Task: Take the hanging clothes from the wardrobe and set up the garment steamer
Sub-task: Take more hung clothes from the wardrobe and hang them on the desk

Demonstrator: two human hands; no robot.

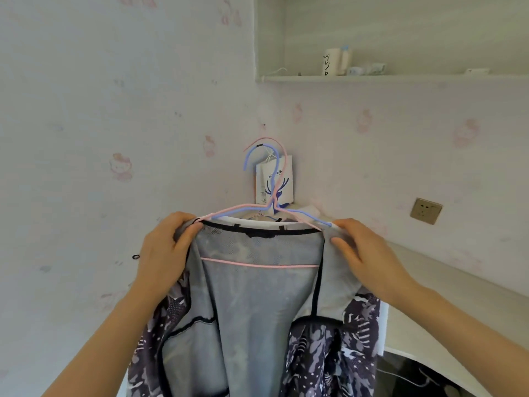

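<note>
far left i see the wall (86,124), pale with faded pink cat prints, and a small black ring (136,256) on it. next, my left hand (169,247) is up at head height, fingers curled over the left shoulder of the jacket (257,310), gripping fabric right at the hanger end. the jacket hangs open toward me in frame centre: grey mesh lining, black piping, dark patterned outer cloth at both sides, running out of the bottom of frame. it sits on a pink hanger (259,265), whose lower bar crosses the lining. a blue hanger (248,159) sits just behind it carrying white fabric (312,211). both hooks rise together in front of a white paper bag (274,181) at the wall corner; can't tell what they catch on. right hand (366,253) pinches the jacket's right shoulder, thumb under, fingers laid over the top. both hands are on the garment, level with each other. above right, a shelf (400,79) holds a white mug (330,61) and small items. a wall socket (426,210) is further right, and a pale desk top (458,305) runs along under it.
</note>
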